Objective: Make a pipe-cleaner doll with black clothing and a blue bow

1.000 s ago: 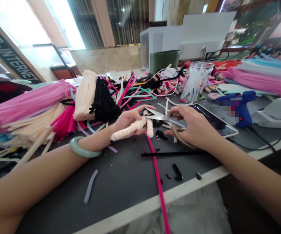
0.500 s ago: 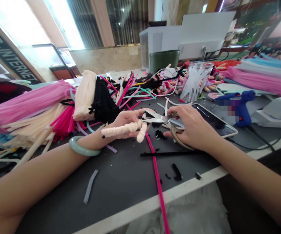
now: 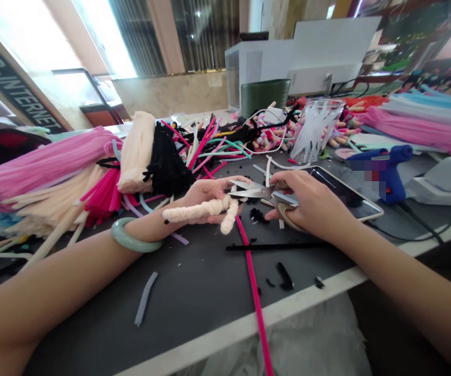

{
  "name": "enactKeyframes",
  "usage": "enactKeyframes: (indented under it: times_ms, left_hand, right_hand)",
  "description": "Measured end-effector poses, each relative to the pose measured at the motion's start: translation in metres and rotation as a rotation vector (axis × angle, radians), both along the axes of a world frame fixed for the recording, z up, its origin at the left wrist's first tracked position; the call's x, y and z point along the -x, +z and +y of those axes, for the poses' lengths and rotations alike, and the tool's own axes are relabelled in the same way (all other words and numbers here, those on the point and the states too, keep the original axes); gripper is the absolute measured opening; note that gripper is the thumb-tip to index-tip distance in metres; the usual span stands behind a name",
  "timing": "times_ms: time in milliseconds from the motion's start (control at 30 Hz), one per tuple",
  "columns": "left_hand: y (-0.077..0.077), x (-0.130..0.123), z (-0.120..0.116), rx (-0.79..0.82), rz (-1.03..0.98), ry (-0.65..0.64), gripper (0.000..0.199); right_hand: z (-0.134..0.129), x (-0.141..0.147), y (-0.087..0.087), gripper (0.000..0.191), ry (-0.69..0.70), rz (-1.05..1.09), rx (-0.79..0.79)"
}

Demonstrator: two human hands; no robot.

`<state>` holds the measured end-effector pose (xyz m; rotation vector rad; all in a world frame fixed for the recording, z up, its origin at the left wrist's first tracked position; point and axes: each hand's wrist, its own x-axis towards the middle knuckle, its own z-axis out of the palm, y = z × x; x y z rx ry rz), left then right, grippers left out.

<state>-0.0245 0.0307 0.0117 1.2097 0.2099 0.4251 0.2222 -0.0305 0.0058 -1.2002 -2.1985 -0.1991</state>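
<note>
Twisted cream pipe cleaners [image 3: 198, 210] lie across my left hand [image 3: 205, 198], whose fingers are closed around their bent end. My right hand [image 3: 307, 201] grips the handles of metal scissors [image 3: 249, 191]. The scissor blades are slightly parted and point left, touching or very near the cream piece and my left fingertips; what lies between them is too small to tell. A pink pipe cleaner [image 3: 253, 282] runs from below my left hand over the table's front edge. A black one [image 3: 276, 247] crosses it.
Bundles of pink [image 3: 49, 151], cream [image 3: 136, 151] and black [image 3: 168, 164] pipe cleaners are at the left. A phone [image 3: 343, 193], a blue glue gun [image 3: 393, 175] and a clear cup of white sticks [image 3: 315, 130] stand at the right. Black scraps [image 3: 285, 277] lie near the front edge.
The scissor blades have closed somewhat and my right hand has shifted slightly. The cream piece's short end sits a little lower. A small pale piece now shows below the scissor handles.
</note>
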Motion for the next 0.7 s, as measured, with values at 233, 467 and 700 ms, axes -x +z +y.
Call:
enactKeyframes:
  times_ms: [233,467,700]
  left_hand:
    - [0.0025,0.0005,0.0039,0.048,0.023,-0.130,0.076]
    - [0.0054,-0.0018,0.0018,0.069,0.045,-0.143,0.066]
    - [0.0060,-0.0037,0.0020,0.101,0.024,-0.166,0.051]
  right_hand:
    - [-0.0006,0.0003,0.0014,0.051,0.002,0.007,0.002]
    - [-0.0009,-0.0007,0.0020,0.049,0.017,-0.017,-0.002]
    - [-0.0048,0.0029,0.0066,0.043,0.067,-0.142,0.018]
